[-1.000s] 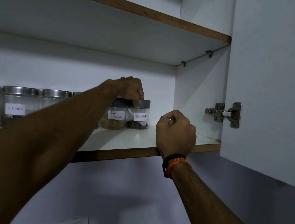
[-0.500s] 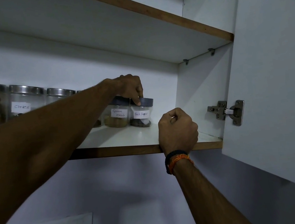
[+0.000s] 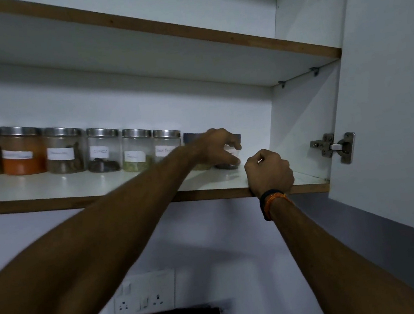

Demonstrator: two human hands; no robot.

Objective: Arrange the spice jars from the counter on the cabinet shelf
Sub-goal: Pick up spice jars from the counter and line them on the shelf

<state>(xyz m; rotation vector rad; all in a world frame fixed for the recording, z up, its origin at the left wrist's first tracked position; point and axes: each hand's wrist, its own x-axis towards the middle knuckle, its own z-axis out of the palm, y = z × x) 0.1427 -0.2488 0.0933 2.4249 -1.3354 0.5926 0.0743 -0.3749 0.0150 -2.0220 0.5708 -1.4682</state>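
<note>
- Curling round the end spice jar (image 3: 230,160), your left hand (image 3: 219,146) seats it in line with the row.
- Fisted, holding nothing, your right hand (image 3: 269,172) braces on the shelf edge (image 3: 75,199).

Jars (image 3: 103,150) in a row on shelf (image 3: 48,186)
</note>
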